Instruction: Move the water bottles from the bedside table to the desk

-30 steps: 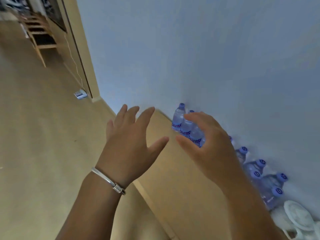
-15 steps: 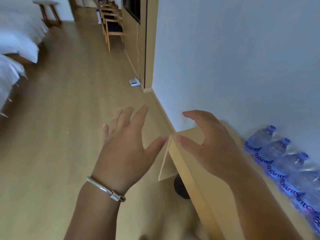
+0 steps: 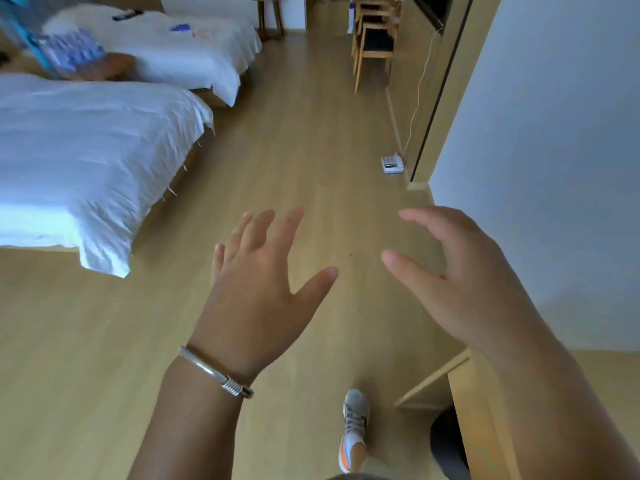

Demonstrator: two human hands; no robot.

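Both hands hover empty over the wooden floor. My left hand [image 3: 263,282], with a silver bracelet on the wrist, has its fingers spread. My right hand [image 3: 453,271] has loosely curved fingers and holds nothing. Several water bottles [image 3: 71,53] with blue labels stand blurred on the bedside table [image 3: 117,64] at the far upper left, between the two beds. A corner of the wooden desk [image 3: 485,410] shows at the lower right under my right forearm; no bottles on it are in view.
Two white beds: the near bed [image 3: 86,150] at left, the far bed [image 3: 194,50] behind it. A wooden chair [image 3: 374,43] stands far ahead by the wall. A small white device [image 3: 392,164] with a cable lies on the floor. My shoe [image 3: 355,427] is below.
The view has swung left, away from the desk and wall toward the room. The desk's row of bottles has left the frame; the beds and bedside table have come into view. Both hands stay empty.
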